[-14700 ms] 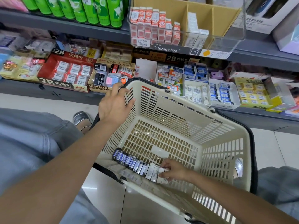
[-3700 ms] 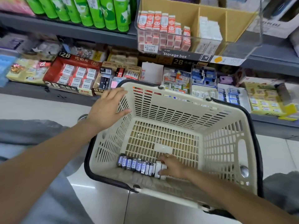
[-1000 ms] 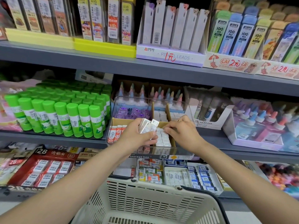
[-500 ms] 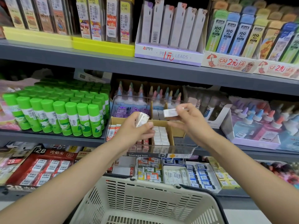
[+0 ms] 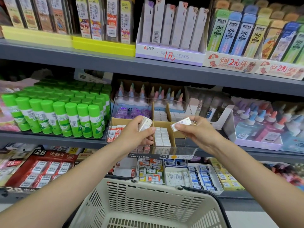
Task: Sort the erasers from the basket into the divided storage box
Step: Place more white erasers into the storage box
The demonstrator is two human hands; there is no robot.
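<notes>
The clear divided storage box (image 5: 189, 149) sits on the middle shelf, with cardboard dividers. Red-sleeved erasers (image 5: 113, 133) fill its left compartment and white erasers (image 5: 162, 137) the middle one. My left hand (image 5: 136, 134) grips a small stack of white erasers (image 5: 144, 123) over the box's front left. My right hand (image 5: 197, 130) pinches a single white eraser (image 5: 181, 123) above the right compartment. The cream plastic basket (image 5: 148, 199) is below, with only its far wall and part of its floor in view.
Green glue sticks (image 5: 54, 112) stand left of the box. Glue bottles in a display tray (image 5: 263, 127) stand to its right. The shelf above holds pencil lead packs (image 5: 171, 28). The shelf below holds eraser cartons (image 5: 42, 168).
My right hand has lowered slightly with its single eraser, now held nearer the box's right compartment. My left hand holds its stack in about the same place.
</notes>
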